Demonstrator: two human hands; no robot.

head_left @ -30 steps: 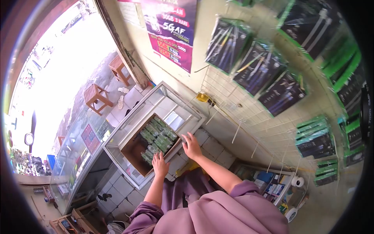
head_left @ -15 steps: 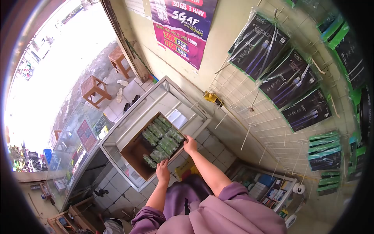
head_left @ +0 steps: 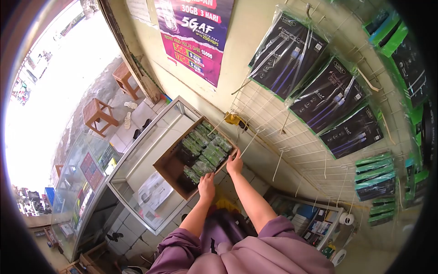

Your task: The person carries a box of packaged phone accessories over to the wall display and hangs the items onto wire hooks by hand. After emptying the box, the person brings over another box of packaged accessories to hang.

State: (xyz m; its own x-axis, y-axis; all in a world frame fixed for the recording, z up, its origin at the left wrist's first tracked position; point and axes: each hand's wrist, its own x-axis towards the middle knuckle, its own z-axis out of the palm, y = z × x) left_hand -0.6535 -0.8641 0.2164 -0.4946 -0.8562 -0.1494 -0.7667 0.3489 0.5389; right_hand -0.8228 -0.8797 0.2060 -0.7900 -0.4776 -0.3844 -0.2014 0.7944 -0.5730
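A brown cardboard box (head_left: 167, 167) rests tilted over the glass display case (head_left: 132, 182). Rows of green, plastic-wrapped packs (head_left: 213, 153) fill its right and upper part, while its left part shows bare brown card. My left hand (head_left: 206, 186) grips the near edge of the box, fingers over the rim beside the packs. At the right corner of the box, my right hand (head_left: 234, 163) is closed on the edge. A white printed sheet (head_left: 155, 192) lies on the case, left of the box.
Black packaged cables (head_left: 326, 96) hang from a wire rack on the right wall, with bare hooks sticking out near the box. A yellow object (head_left: 236, 120) hangs by the wall. Another glass case (head_left: 82, 182) stands left. A shelf of small boxes (head_left: 319, 223) is at lower right.
Both hands have closed on the box edges. The box has shifted right and toward the wall over the case, uncovering the white printed sheet.
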